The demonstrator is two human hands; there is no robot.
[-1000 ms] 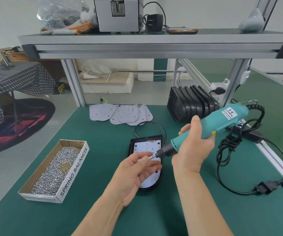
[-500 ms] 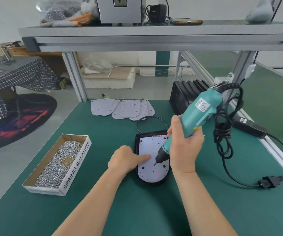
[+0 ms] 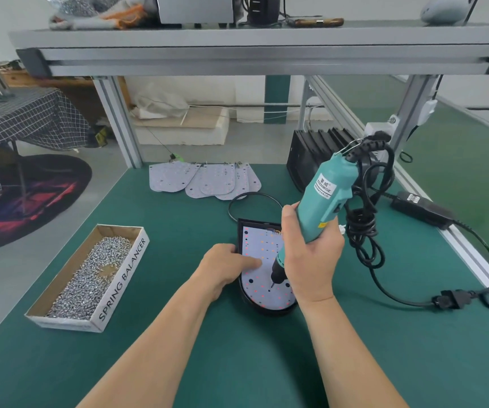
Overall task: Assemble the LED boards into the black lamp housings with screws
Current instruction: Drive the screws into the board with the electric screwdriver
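Note:
A black lamp housing [image 3: 244,298] lies on the green bench in front of me with a white LED board [image 3: 262,245] seated in it. My right hand [image 3: 311,257] grips a teal electric screwdriver [image 3: 324,195] held nearly upright, its bit tip touching the board near its rounded near end. My left hand [image 3: 225,266] rests on the housing's left edge, with its index finger stretched flat onto the board. Spare LED boards [image 3: 205,181] lie fanned out at the back of the bench, and several black housings [image 3: 314,157] stand stacked at the back right.
A cardboard box of screws [image 3: 90,275] sits at the left. The screwdriver's coiled black cable [image 3: 364,231] hangs at its right and runs to a plug [image 3: 449,300] and a power adapter [image 3: 420,209]. An aluminium shelf frame [image 3: 237,57] spans overhead.
My right hand swung the screwdriver from tilted to nearly upright and brought its tip down onto the board. My left hand left the bit and came down onto the housing's left edge.

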